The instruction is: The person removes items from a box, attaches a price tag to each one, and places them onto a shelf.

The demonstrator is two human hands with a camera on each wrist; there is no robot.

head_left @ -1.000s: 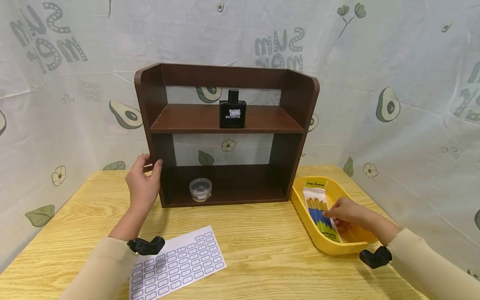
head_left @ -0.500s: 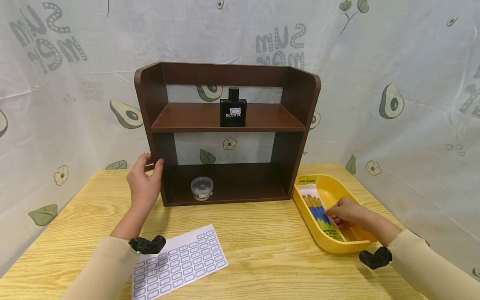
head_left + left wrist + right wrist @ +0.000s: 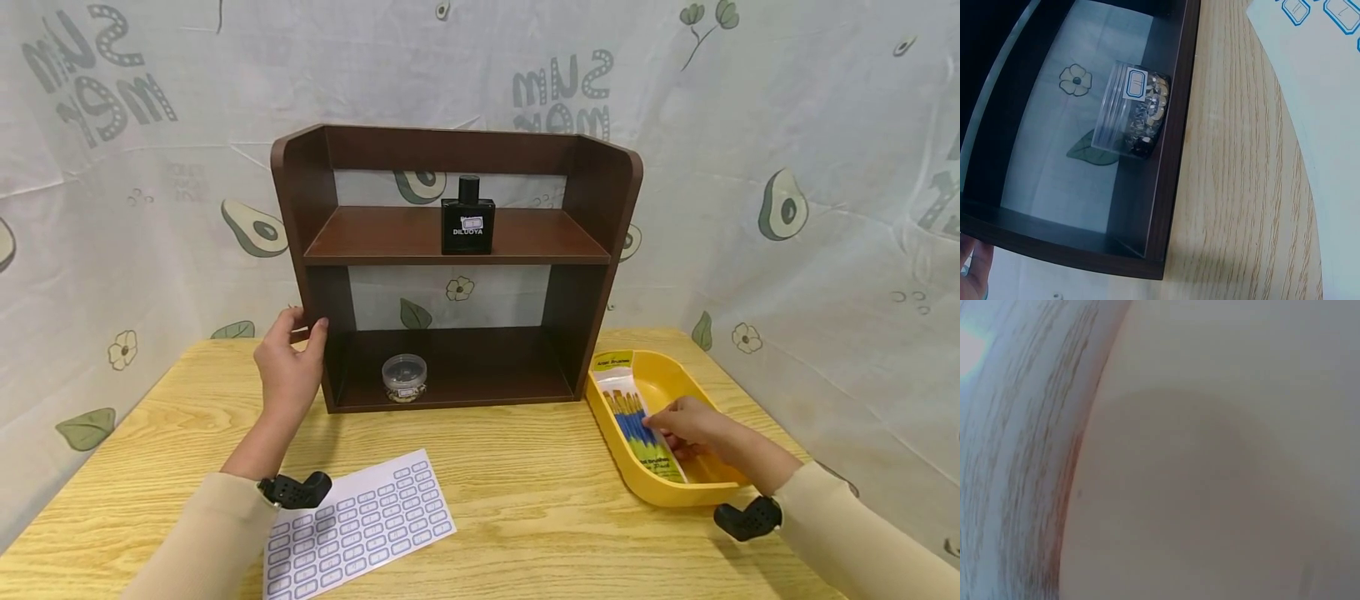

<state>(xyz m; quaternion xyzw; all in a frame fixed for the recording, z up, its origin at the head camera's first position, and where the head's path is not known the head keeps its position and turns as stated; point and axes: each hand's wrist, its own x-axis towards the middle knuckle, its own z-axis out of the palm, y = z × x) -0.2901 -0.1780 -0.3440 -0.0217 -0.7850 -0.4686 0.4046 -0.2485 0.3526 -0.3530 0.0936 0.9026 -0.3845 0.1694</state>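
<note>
My left hand (image 3: 291, 367) grips the left side panel of a dark brown two-tier shelf (image 3: 457, 260), thumb at the front edge and fingers behind. A black perfume bottle (image 3: 468, 227) with a small label stands on the upper board. On the lower board sits a round clear jar (image 3: 405, 379), labelled too; the left wrist view shows small pale and dark pieces inside the jar (image 3: 1135, 112). Over a yellow tray (image 3: 641, 483), my right hand (image 3: 693, 423) pinches the right edge of a pack of paint brushes (image 3: 633, 421), which leans along the tray's left side.
A white sheet of blue-framed labels (image 3: 360, 525) lies at the front left of the wooden table (image 3: 525, 500), partly under the left forearm. Patterned cloth (image 3: 750, 167) hangs behind and beside it. The right wrist view is mostly filled by a blurred yellowish surface.
The brush pack has shifted left in the tray and turned in my right fingers. My left hand keeps its hold on the shelf. The head view has shifted slightly.
</note>
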